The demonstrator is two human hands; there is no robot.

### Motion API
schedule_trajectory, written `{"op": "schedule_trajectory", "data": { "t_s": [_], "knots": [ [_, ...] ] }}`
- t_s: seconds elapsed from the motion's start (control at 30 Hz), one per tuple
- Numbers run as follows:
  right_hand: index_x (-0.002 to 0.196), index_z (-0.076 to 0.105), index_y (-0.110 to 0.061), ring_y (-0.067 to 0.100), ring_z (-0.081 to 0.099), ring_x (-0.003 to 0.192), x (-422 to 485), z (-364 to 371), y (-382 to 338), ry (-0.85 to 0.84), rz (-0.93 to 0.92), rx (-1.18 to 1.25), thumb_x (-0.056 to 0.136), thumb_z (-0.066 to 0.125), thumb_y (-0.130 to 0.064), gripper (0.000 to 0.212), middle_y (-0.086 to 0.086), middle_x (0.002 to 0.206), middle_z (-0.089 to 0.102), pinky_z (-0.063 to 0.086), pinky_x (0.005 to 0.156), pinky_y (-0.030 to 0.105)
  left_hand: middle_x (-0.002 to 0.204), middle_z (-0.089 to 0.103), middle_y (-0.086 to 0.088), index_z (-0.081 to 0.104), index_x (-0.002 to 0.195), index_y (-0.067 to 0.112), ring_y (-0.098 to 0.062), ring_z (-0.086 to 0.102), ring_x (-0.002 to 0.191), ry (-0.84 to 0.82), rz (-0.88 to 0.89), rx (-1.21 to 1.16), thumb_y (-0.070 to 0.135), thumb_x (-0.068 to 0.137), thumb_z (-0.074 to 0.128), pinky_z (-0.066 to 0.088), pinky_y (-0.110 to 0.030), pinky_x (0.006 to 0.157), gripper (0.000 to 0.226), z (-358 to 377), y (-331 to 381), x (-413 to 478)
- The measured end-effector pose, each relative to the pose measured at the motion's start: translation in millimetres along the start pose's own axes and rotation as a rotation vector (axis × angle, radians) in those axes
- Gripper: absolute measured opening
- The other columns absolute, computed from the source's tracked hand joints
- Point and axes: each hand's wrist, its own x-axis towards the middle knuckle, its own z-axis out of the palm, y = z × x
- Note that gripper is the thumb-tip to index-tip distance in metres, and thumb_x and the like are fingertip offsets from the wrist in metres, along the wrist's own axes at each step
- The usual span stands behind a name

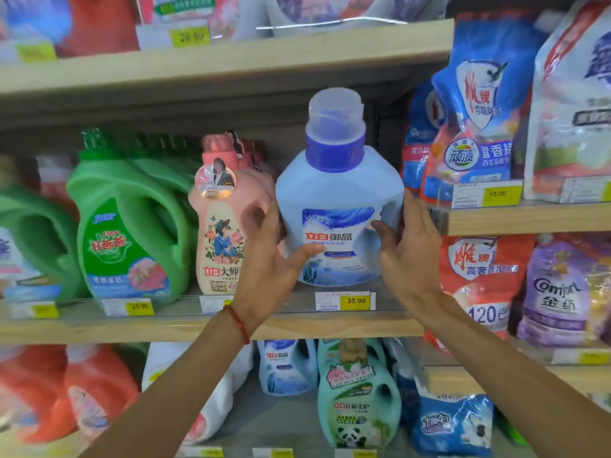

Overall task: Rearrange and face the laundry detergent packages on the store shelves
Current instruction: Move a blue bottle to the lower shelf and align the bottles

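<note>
Now left hand (267,259) and right hand (410,252) clasp the blue bottle (337,200) near the shelf edge (330,325); pink bottle (224,233) crowds the left hand, slim gap outside the right.

A 35.00 price tag (345,300), white with a yellow panel, sits in the clear strip along the middle shelf (330,325) front edge. Further left on the same strip is a blurred 29.9 price tag (128,306). A 10.00 price tag (487,194) fronts the higher board at right. A top price tag (173,36) is too blurred to read. A red string bracelet (238,320) shows against the middle shelf's edge.
</note>
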Motion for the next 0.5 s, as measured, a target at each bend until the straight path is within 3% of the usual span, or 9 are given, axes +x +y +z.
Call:
{"op": "schedule_trajectory", "data": {
  "t_s": [0.1, 0.27, 0.37, 0.5],
  "knots": [
    [0.130, 0.054, -0.009, 0.010, 0.052, 0.099, 1.1, -4.3, -19.0, 0.016, -0.009, -0.008, 0.093, 0.067, -0.012, 0.040, -0.005, 0.111, 0.056, 0.033, 0.078, 0.007, 0.135, 0.061, -0.009, 0.048, 0.140, 0.030, -0.020, 0.066, 0.120, -0.006, -0.002, -0.055, 0.032, 0.078, 0.085, 0.056, -0.047, 0.100, 0.072, -17.5, 5.8, 0.5],
    [0.129, 0.055, -0.004, 0.005, 0.048, 0.095, -11.2, -7.7, -58.1, 0.046, -0.019, -0.026, 0.090, 0.067, -0.001, 0.041, -0.005, 0.108, 0.051, 0.031, 0.072, 0.010, 0.124, 0.071, 0.008, 0.051, 0.139, 0.017, -0.007, 0.069, 0.114, -0.015, 0.026, -0.115, 0.004, 0.082, 0.083, 0.056, -0.022, 0.093, 0.067, -49.5, 21.6, -10.6],
    [0.136, 0.052, -0.004, 0.001, 0.043, 0.096, -26.8, -8.1, -81.9, 0.030, -0.015, -0.006, 0.089, 0.065, 0.002, 0.049, 0.003, 0.111, 0.053, 0.033, 0.073, 0.014, 0.120, 0.073, 0.012, 0.052, 0.141, 0.010, -0.006, 0.071, 0.111, -0.045, 0.028, -0.133, 0.004, 0.080, 0.085, 0.057, -0.023, 0.092, 0.070, -69.5, 26.6, -22.5],
    [0.130, 0.054, -0.005, 0.010, 0.047, 0.087, -56.1, -11.7, -109.9, -0.014, 0.005, -0.014, 0.088, 0.062, 0.001, 0.043, 0.005, 0.104, 0.052, 0.032, 0.064, 0.017, 0.121, 0.073, 0.006, 0.051, 0.144, 0.009, -0.005, 0.071, 0.109, -0.075, -0.011, -0.156, 0.006, 0.079, 0.085, 0.057, -0.021, 0.090, 0.073, -95.0, 30.9, -50.8]
  ]
}}
